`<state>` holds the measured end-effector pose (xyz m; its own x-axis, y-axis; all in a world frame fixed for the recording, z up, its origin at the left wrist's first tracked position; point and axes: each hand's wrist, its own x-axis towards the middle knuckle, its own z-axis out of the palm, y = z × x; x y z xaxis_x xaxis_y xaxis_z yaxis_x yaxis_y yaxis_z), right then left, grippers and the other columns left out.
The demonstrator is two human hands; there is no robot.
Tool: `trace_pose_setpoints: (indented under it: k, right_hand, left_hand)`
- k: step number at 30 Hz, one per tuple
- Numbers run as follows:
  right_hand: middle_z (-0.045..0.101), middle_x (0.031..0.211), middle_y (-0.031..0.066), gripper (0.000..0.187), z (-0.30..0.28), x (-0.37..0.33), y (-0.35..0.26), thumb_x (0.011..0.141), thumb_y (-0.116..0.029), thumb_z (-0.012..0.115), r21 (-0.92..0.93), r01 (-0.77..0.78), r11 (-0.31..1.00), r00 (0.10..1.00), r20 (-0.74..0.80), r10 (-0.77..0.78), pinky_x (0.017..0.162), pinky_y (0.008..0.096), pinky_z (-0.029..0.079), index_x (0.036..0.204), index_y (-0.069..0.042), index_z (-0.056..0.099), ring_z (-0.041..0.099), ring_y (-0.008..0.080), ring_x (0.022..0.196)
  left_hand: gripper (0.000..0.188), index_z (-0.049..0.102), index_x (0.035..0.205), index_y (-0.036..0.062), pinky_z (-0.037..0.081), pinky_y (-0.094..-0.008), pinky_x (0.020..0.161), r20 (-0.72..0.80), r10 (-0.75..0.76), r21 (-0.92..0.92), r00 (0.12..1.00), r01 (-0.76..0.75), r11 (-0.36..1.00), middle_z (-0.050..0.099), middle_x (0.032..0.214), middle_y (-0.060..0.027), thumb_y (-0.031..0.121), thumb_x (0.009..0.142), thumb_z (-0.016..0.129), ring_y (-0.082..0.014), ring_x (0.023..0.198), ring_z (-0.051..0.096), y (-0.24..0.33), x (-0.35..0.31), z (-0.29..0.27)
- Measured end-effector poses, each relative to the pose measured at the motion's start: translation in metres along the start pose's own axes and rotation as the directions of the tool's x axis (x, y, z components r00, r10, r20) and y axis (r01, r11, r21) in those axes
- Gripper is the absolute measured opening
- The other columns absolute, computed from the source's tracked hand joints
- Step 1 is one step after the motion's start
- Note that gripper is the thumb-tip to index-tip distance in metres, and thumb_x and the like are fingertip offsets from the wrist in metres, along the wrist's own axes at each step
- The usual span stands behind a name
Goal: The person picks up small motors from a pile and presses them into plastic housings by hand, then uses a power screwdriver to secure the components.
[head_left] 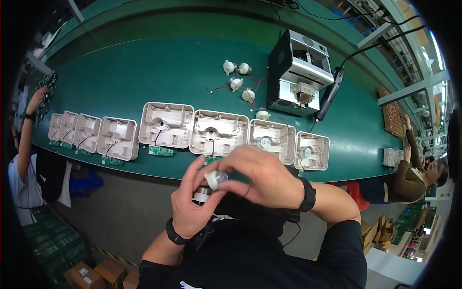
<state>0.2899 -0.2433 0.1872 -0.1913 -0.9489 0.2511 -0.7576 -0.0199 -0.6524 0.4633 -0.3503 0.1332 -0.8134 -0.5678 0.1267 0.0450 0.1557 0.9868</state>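
Both of my hands are together just off the near edge of the green workbench. My left hand (185, 207) is closed around a small white-and-metal motor (202, 192), low in its fingers. Just above it, a second white-capped motor (215, 180) sits between the fingertips of my right hand (262, 176), with left-hand fingers close against it. A thin wire hangs by the right fingers. Beyond my hands stands a row of pale plastic housings (166, 108). The two rightmost have a white round part inside; others show a dark wire leading to a green circuit board (162, 151).
Several white motors with wires (236, 85) lie at the bench's middle back, another (263, 114) behind the housings. A black-and-silver machine (301, 72) stands back right, beside a black corded power screwdriver (331, 94). People work at both ends; a person's arm (26, 120) reaches in at left.
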Motion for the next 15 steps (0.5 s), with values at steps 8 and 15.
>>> trace_pose_setpoints:
  k: [8, 15]
  right_hand:
    - [0.063, 0.087, 0.0132, 0.025, 0.009, 0.045, 0.030, 0.082, -0.018, 0.076, -0.346, 0.027, 0.938, 0.999, -0.020, -0.037, 0.069, 0.0435, 0.052, 0.097, -0.003, 0.064, 0.064, 0.0345, 0.082]
    - [0.064, 0.087, 0.0134, 0.026, 0.005, 0.054, 0.036, 0.079, -0.016, 0.076, -0.400, -0.002, 0.916, 0.999, 0.042, 0.021, 0.069, 0.0449, 0.052, 0.099, -0.002, 0.065, 0.064, 0.0351, 0.082]
  left_hand:
    - [0.059, 0.046, 0.142, 0.0032, 0.054, -0.0277, 0.061, 0.185, -0.497, -0.480, 0.848, 0.519, 0.707, 0.069, 0.089, -0.0069, 0.009, 0.089, 0.072, -0.0147, 0.070, 0.065, -0.022, -0.011, -0.044]
    - [0.053, 0.051, 0.138, 0.0105, 0.055, -0.0411, 0.058, 0.271, -0.001, 0.490, 0.963, -0.137, 0.861, 0.067, 0.077, -0.0111, 0.024, 0.090, 0.072, -0.0292, 0.061, 0.065, -0.005, 0.022, -0.031]
